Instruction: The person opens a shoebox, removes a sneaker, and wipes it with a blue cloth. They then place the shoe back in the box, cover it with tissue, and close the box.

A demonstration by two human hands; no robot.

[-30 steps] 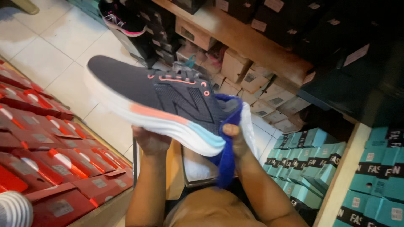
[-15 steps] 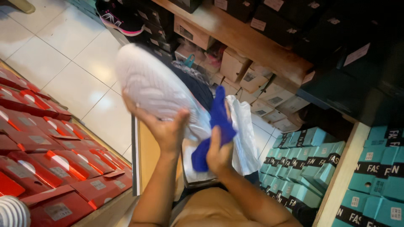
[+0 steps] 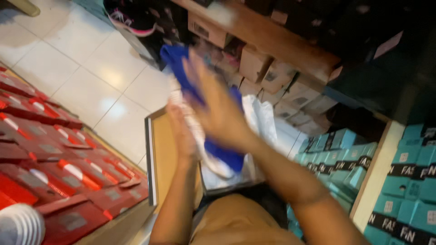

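Blue cloth (image 3: 218,152) rubs under the flat-spread right hand (image 3: 218,109); left hand (image 3: 181,136) grips the white shoe (image 3: 193,124) — it could slip, knocked loose by hard wiping.

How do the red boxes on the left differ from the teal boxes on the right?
The red shoe boxes are bright red with grey and white label patches, while the teal shoe boxes are blue-green with black bands. The red shoe boxes lie along the left by the white tiled floor; the teal shoe boxes are stacked at the right behind a wooden edge. Both are stacks of closed boxes.
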